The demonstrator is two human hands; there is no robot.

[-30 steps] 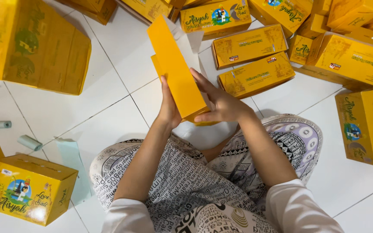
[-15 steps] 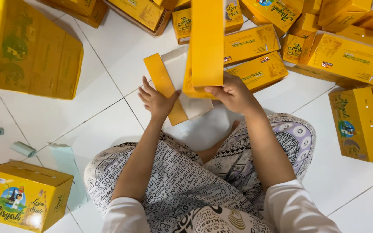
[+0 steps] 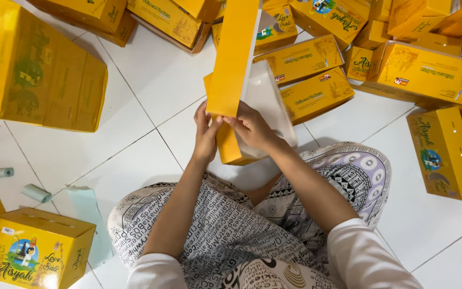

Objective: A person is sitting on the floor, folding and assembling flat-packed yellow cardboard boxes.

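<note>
Moved closer together since half a second ago: left hand [image 3: 205, 135], then spread flat on a yellow panel lying on the floor, now raised with fingers pinched on the lower edge of the flat carton blank [image 3: 235, 59]; right hand [image 3: 252, 128], previously holding the upright panel alone, now closed on the same lower edge from the other side. Blank held near vertical over the lap, top end running out of view; pale inner face [image 3: 266, 99] now turned partly toward the camera, yellow outer face to the left. Judged: piece being opened or folded between both hands, not yet box-shaped. Beyond the hands: white tiled floor [image 3: 151, 91]; flat yellow cartons [image 3: 316, 93] just past the blank; assembled yellow boxes at far right [image 3: 442, 152], lower left [image 3: 33, 249] and, larger, upper left [image 3: 38, 75]. Two small pale green rolls [image 3: 36, 192] on the tiles at left, well apart from the hands. Patterned trouser legs [image 3: 343, 176] crossed beneath. Nothing between hands and blank; stacked cartons crowd the floor just ahead.
</note>
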